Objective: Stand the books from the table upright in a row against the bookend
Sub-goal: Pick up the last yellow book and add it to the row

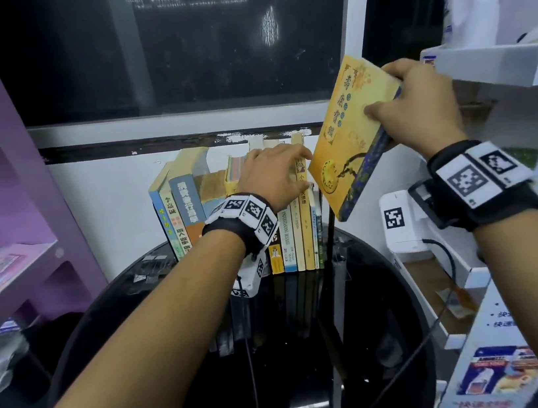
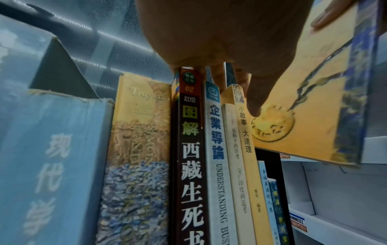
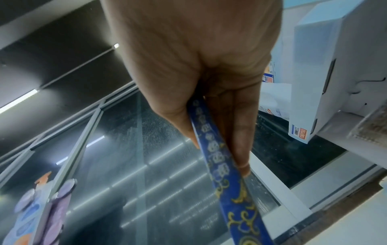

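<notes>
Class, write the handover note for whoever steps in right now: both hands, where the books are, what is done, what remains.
Right hand grips the yellow book by its blue spine edge, tilted in the air to the right of the row.
Left hand rests on the tops of the row of books, fingers over their upper edges.
Done: the row stands upright on the black table; the black bookend stands at its right end.
Left: bring the yellow book down, stand it upright in the row, then let go with both hands.

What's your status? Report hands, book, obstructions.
Right hand grips yellow book, tilted in the air. Left hand on tops of upright row. Black bookend under held book.
</notes>
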`<state>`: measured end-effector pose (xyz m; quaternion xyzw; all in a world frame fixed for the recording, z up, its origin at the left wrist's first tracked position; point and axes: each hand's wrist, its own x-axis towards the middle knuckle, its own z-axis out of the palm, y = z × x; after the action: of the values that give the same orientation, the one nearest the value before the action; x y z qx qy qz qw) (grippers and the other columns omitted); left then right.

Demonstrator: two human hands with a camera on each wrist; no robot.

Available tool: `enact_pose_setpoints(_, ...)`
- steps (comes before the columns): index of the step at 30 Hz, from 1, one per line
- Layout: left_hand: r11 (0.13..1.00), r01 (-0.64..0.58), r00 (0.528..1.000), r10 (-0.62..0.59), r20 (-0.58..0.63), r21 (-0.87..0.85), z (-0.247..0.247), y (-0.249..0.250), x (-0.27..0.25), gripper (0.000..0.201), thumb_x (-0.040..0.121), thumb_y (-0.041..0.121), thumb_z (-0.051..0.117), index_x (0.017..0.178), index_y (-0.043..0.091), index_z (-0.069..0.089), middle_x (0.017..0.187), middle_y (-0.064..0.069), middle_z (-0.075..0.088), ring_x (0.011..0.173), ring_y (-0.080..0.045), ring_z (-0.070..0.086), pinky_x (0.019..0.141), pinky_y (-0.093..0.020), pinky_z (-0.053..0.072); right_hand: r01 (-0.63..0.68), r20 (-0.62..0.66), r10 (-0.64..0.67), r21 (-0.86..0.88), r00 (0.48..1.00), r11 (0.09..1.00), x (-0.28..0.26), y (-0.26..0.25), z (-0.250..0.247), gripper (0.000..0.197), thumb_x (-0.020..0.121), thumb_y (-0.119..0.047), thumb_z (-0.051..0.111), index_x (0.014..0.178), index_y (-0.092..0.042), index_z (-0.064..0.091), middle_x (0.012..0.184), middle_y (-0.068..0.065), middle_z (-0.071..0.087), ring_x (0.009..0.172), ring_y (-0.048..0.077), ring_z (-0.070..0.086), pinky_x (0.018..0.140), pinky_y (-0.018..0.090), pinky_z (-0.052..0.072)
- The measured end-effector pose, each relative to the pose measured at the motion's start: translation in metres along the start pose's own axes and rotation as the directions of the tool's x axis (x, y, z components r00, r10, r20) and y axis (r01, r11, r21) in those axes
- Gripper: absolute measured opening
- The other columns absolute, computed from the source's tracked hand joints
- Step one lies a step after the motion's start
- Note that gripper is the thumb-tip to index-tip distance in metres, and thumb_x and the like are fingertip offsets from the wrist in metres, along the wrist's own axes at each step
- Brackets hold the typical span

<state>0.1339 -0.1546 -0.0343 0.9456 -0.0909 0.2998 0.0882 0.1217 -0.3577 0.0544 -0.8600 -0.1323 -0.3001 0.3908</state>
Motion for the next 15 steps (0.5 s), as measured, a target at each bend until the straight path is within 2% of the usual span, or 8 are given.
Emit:
enact_pose_setpoints(2,1.000,-0.008,1.000,0.008,0.001,0.002,0.000,-0.001,0.000,0.045,0.082,0.046,0.065,0.124,0.038,0.052,0.133,0.014,0.056,0.124,-0.012,0.050,0.110,-0.040,0.027,0.000,-0.017,-0.001,-0.023,1.000,1.000,0.002,0.003,0.007,0.038,0.086,-0.015,0.064,0.123,-0.015,0.058,0.117,0.009,0.064,0.109,0.029,0.058,0.085,0.036,0.052)
enact_pose_setpoints(5,1.000,-0.012,1.000,0.012,-0.014,0.019,0.000,-0.002,0.001,0.050,0.082,0.046,0.066,0.129,0.037,0.051,0.136,0.014,0.054,0.126,-0.011,0.048,0.110,-0.039,0.027,-0.040,-0.022,0.039,-0.090,0.999,0.995,0.004,0.010,0.017,0.032,0.089,-0.013,0.058,0.121,-0.014,0.058,0.114,0.012,0.063,0.108,0.030,0.056,0.074,0.030,0.040)
enact_pose_setpoints(7,1.000,-0.007,1.000,0.007,-0.029,0.028,-0.001,-0.003,0.000,0.051,0.081,0.048,0.066,0.129,0.037,0.051,0.135,0.014,0.053,0.125,-0.012,0.048,0.109,-0.038,0.027,-0.039,-0.037,0.034,-0.122,0.999,0.992,0.004,0.014,0.023,0.032,0.087,-0.011,0.056,0.119,-0.013,0.057,0.110,0.014,0.065,0.100,0.033,0.059,0.073,0.033,0.046)
enact_pose_setpoints(10,0.997,0.019,0.999,-0.017,-0.039,0.074,0.000,-0.001,-0.001,0.057,0.075,0.056,0.068,0.125,0.035,0.051,0.131,0.012,0.054,0.121,-0.015,0.050,0.108,-0.040,0.028,-0.040,-0.045,0.034,-0.135,0.998,0.990,0.003,0.018,0.033,0.034,0.085,-0.010,0.055,0.119,-0.011,0.056,0.109,0.018,0.066,0.099,0.037,0.060,0.083,0.044,0.054)
enact_pose_setpoints(12,0.988,0.054,0.998,-0.051,-0.028,0.142,0.005,0.008,-0.002,0.070,0.066,0.066,0.069,0.124,0.031,0.047,0.128,0.008,0.053,0.119,-0.020,0.050,0.110,-0.047,0.028,-0.050,-0.038,0.045,-0.151,0.998,0.987,0.002,0.021,0.040,0.036,0.084,-0.011,0.054,0.120,-0.014,0.055,0.109,0.018,0.065,0.102,0.039,0.058,0.087,0.046,0.053)
enact_pose_setpoints(15,0.963,0.092,0.995,-0.077,-0.070,0.254,0.020,0.018,-0.008,0.089,0.057,0.078,0.062,0.127,0.025,0.042,0.127,0.003,0.049,0.123,-0.024,0.045,0.112,-0.055,0.020,-0.041,-0.019,0.038,-0.167,0.999,0.985,-0.001,0.025,0.052,0.033,0.085,-0.011,0.054,0.118,-0.015,0.055,0.107,0.019,0.065,0.097,0.040,0.060,0.085,0.047,0.054)
